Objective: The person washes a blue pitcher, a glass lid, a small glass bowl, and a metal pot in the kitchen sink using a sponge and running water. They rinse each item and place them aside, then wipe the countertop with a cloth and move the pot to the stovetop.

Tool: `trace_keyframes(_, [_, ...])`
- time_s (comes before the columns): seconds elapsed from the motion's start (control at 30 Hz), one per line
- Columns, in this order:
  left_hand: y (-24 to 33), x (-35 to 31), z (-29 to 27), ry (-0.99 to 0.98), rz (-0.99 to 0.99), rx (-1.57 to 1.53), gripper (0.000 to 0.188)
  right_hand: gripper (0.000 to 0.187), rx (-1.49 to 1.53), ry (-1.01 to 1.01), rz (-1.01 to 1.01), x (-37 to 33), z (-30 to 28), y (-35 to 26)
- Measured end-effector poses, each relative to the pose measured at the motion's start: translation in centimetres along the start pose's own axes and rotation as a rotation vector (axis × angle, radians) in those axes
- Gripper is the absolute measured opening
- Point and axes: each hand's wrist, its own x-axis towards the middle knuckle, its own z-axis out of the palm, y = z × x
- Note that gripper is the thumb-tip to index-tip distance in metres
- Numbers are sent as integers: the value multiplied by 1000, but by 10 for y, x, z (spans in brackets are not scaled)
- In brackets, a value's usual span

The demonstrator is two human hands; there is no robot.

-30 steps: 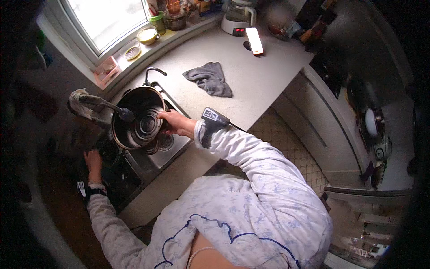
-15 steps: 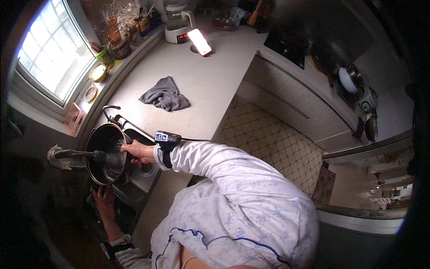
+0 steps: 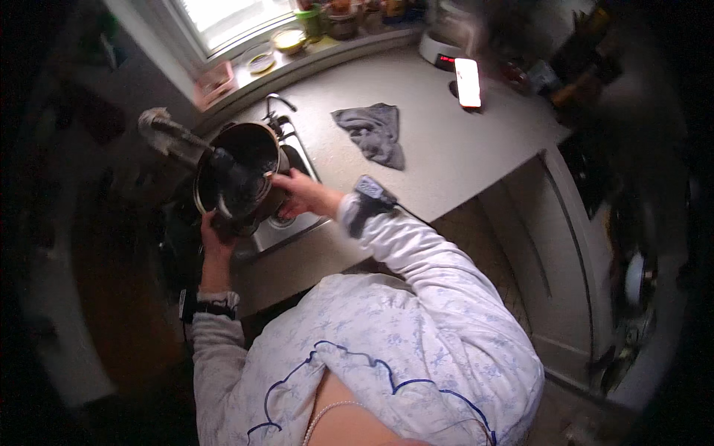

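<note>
A dark metal pot (image 3: 256, 143) is tilted over the sink (image 3: 271, 236), its mouth turned up towards me. My right hand (image 3: 301, 195) grips its right side near the rim. On the near left side, my left hand (image 3: 217, 232) closes on the rim; part of its fingers is hidden by shadow. A tap spout (image 3: 176, 135) with a pale wrapped bend reaches over the pot from the left, and its dark end points into the mouth. The pot's inside is dim and blurred, so its contents cannot be made out.
A grey cloth (image 3: 375, 134) lies crumpled on the pale counter (image 3: 446, 152). A small curved black tap (image 3: 279, 100) rises behind the sink. Farther back are a lit phone (image 3: 468, 83) and a white kettle base (image 3: 435, 50). Jars and a pink container (image 3: 216, 84) line the windowsill.
My left hand has come up from below the pot to its near rim. The pot has shifted and tilted, with my right hand still on it. My view has turned to the left.
</note>
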Motion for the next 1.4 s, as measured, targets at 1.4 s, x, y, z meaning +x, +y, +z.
trace_keyframes(1.4, [11, 0, -14, 268, 64, 235, 33, 56, -1872, 170, -657, 132, -154, -42])
